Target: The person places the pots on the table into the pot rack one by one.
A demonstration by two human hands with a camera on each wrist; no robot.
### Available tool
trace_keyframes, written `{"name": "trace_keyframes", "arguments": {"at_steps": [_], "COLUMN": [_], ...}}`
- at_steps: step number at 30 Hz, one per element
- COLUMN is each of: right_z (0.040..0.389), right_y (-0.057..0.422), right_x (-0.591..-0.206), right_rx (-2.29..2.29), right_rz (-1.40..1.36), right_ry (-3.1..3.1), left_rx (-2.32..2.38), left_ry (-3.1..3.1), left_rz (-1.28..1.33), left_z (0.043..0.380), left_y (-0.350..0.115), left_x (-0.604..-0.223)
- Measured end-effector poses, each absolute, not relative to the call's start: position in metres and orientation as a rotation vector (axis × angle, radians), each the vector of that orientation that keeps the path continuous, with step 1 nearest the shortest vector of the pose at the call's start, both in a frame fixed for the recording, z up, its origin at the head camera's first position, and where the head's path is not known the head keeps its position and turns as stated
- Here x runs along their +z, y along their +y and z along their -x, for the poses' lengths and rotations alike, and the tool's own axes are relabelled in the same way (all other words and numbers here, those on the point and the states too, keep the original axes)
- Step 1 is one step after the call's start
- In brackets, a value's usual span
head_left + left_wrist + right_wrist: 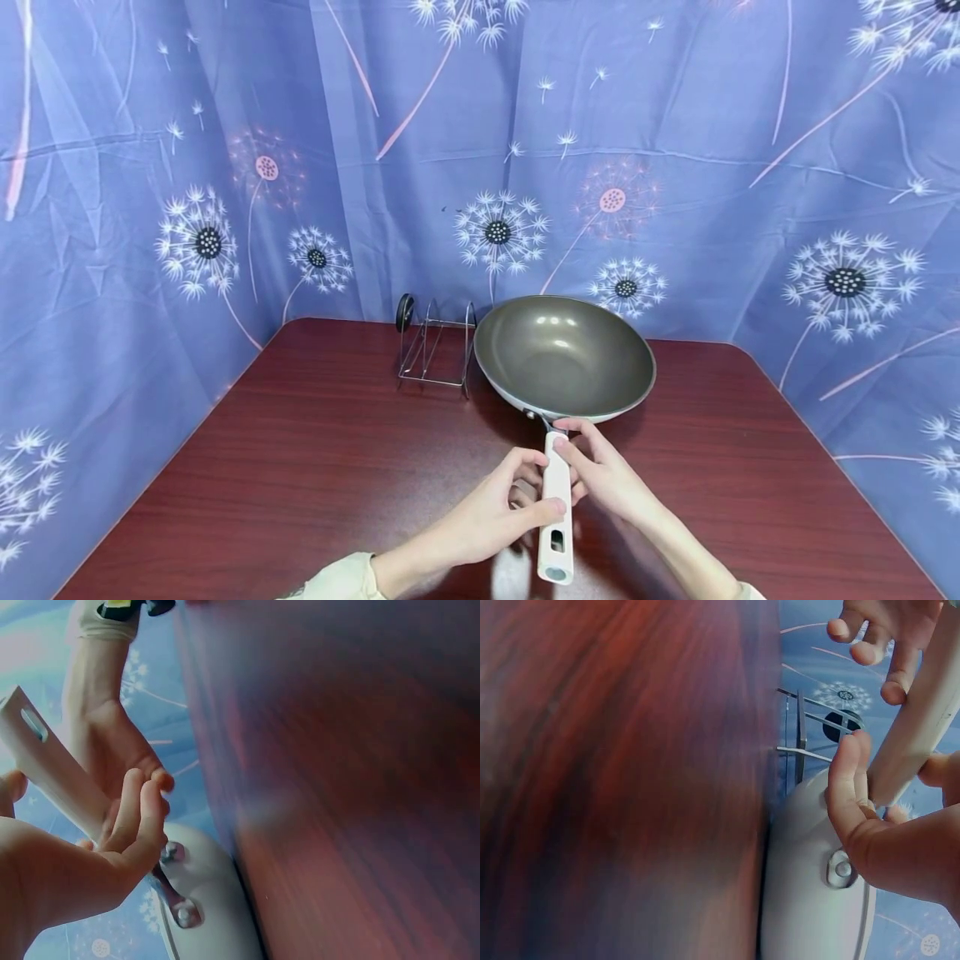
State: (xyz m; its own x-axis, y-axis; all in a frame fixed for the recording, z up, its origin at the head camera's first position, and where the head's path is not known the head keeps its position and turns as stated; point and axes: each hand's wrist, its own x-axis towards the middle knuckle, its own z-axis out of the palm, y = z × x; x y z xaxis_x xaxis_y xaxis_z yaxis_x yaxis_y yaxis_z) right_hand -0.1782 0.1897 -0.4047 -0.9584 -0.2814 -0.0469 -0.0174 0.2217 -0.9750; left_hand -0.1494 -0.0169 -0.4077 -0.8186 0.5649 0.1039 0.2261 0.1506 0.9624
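My left hand [487, 512] and right hand [609, 479] pinch the handle [556, 482]. Ahead of my grip sits the pan [564, 360] (a rack [432, 382] farther left).

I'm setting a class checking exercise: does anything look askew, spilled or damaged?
Nothing stands out: the pan faces up, the wire rack stands beside it, and no spill or damage shows on the table.

A dark red table [360, 467] bears a wire rack [425, 346] and a pan [564, 358].
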Motion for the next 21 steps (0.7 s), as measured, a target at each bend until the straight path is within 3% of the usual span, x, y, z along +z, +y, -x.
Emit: {"name": "trace_keyframes", "arguments": {"at_steps": [21], "right_z": [0.183], "right_y": [0.173], "right_x": [-0.408], "right_rx": [-1.864], "right_rz": [0.278], "right_ry": [2.051], "left_rx": [1.736], "left_ry": [2.046], "left_rz": [-0.547], "left_z": [0.134], "left_y": [-0.02], "left_x": [-0.403]}}
